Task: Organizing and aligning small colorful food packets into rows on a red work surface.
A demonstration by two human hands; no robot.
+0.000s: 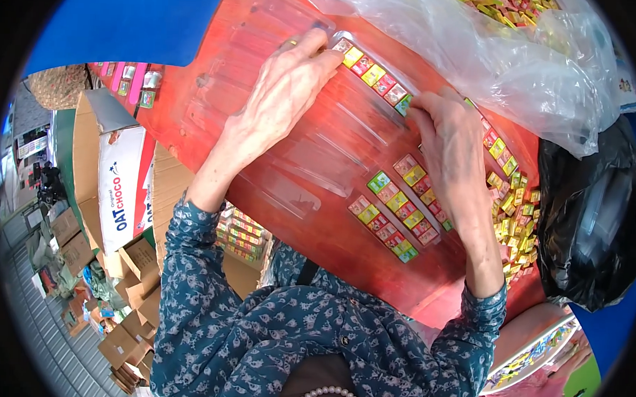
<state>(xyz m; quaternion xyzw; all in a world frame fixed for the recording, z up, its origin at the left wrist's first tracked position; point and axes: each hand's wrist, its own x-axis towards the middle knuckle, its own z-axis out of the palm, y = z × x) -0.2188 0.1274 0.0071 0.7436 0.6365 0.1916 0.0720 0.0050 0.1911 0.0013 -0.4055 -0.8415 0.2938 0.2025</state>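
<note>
Close to the person's body, several short rows [396, 201] of small wrapped blocks lie side by side on the red bench [316, 244], just left of the right forearm. Their small faces are yellow, pink-red and green, with tiny pictures printed on them. To the right of this forearm spreads a loose pile [517, 219] of similar pieces, mostly yellow. Left of the short rows, flat clear trays [290, 187] lie on the bench, visible mainly by the shine of their edges.

Somewhat farther away, the main row [373, 75] lies between the two hands, slanting from upper left to lower right, with a clear plastic rim along its far side. It is straight and tightly packed: yellow and red faces alternate, and a green one ends it on the right. The left hand [287, 85] has its fingers bent and close together at the upper end. The right hand [450, 136] is curled narrow beside the green end, rather blurred. I cannot tell whether either one is gripping.

Beyond the right hand, another row [498, 147] shows, and behind it a large clear bag [470, 57] lies crumpled.
</note>
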